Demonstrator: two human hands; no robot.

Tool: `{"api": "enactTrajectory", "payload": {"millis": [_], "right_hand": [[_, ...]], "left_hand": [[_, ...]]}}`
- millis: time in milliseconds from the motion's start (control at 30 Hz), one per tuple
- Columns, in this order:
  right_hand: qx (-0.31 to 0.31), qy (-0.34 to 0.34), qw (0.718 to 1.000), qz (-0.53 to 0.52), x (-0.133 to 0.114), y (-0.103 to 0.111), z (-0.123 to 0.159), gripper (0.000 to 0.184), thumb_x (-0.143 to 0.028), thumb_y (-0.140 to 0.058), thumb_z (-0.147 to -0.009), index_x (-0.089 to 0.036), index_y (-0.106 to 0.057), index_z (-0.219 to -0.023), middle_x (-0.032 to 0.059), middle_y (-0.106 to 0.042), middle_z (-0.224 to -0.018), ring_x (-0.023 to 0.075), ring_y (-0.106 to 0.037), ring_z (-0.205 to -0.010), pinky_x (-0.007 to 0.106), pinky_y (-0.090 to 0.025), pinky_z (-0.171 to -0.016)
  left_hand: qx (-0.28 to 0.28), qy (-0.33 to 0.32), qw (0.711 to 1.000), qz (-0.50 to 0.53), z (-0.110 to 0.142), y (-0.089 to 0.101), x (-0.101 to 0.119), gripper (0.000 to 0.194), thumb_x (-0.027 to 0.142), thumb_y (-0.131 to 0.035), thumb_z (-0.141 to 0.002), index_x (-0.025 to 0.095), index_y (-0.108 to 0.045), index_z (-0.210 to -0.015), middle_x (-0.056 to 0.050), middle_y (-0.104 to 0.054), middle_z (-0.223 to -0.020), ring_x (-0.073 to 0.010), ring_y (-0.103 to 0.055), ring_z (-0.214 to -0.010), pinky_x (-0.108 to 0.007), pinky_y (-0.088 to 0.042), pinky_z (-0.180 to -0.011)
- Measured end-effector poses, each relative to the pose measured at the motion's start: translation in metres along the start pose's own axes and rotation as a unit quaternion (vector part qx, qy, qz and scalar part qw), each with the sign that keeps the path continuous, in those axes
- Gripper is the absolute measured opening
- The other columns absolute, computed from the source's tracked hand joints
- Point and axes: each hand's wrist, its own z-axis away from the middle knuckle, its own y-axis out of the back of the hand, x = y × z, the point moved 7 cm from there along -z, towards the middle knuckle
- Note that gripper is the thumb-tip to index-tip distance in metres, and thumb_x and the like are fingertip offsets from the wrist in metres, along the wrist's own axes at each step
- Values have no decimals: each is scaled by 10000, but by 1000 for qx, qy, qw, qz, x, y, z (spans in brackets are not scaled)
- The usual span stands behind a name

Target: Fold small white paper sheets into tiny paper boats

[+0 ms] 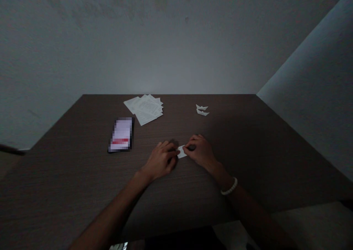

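Note:
A small piece of white folded paper (181,152) lies on the dark table between my hands. My left hand (162,159) rests on the tabletop, its fingers curled and its fingertips holding the paper's left edge. At the right edge, the bent thumb and forefinger of my right hand (200,150) pinch the paper. The fingertips hide parts of both edges, and the exact folds are too small to make out. Farther back, to the right of centre, two little folded paper boats (202,110) sit close together, apart from my hands.
Several printed sheets (147,109) are fanned out at the back left. Nearer, a tablet (121,135) with a blurred lit screen lies on the table (82,176). A wall (176,59) runs along the back edge, another along the right. My right wrist wears a pale bead bracelet (229,187).

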Motion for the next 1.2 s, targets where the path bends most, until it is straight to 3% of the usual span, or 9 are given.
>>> {"api": "enactTrajectory", "payload": {"millis": [200, 433, 733, 900, 1033, 1133, 1200], "right_hand": [[32, -14, 999, 20, 7, 5, -3, 92, -191, -691, -768, -208, -693, -678, 18, -648, -757, 169, -579, -766, 305, -444, -765], [22, -2, 1000, -16, 4, 8, -2, 87, -185, -671, -811, -214, -708, -737, 22, -649, -793, 170, -576, -796, 302, -453, -770], [-27, 40, 998, -29, -4, 1, 2, 65, -267, -733, -794, -226, -726, -843, 37, -640, -888, 193, -556, -877, 348, -459, -826], [-42, 59, 996, -44, -6, -2, 2, 151, -262, -730, -800, -242, -725, -949, 38, -639, -946, 197, -546, -922, 347, -459, -823], [-40, 71, 994, -68, -4, -3, 2, 37, -235, -740, -797, -233, -725, -830, 30, -651, -909, 188, -561, -896, 345, -449, -816], [-24, 75, 992, -98, -5, 0, 1, 38, -206, -745, -795, -224, -714, -782, 22, -666, -861, 177, -578, -850, 345, -441, -812], [-9, 74, 990, -116, -6, 4, 0, 42, -196, -738, -803, -223, -712, -783, 22, -672, -845, 173, -583, -827, 336, -443, -792]], "left_hand": [[18, 0, 1000, 2, 1, 0, 2, 263, 243, -490, -901, 184, -715, -1024, -87, -641, -1039, -242, -521, -946, -399, -398, -797], [45, 12, 999, 5, 2, -7, -7, 240, 375, -568, -912, 202, -714, -989, -82, -651, -1086, -257, -537, -1008, -401, -410, -807], [61, 78, 991, 95, 2, -7, -21, 276, 278, -644, -846, 187, -564, -1094, -70, -626, -1081, -248, -547, -1009, -418, -437, -875], [66, 51, 988, 132, 1, -7, -20, 310, 223, -629, -842, 205, -519, -1131, -69, -603, -1107, -245, -533, -1026, -427, -443, -902], [78, 10, 983, 165, 1, -8, -17, 322, 179, -555, -875, 214, -493, -1190, -83, -589, -1154, -232, -542, -1084, -415, -456, -946], [103, 33, 981, 164, 3, -7, -22, 345, 191, -552, -881, 207, -486, -1219, -88, -595, -1129, -215, -576, -1027, -386, -494, -897], [128, 62, 980, 142, 5, -4, -28, 232, 203, -542, -894, 197, -545, -1126, -71, -619, -1028, -199, -595, -932, -366, -511, -834]]}}
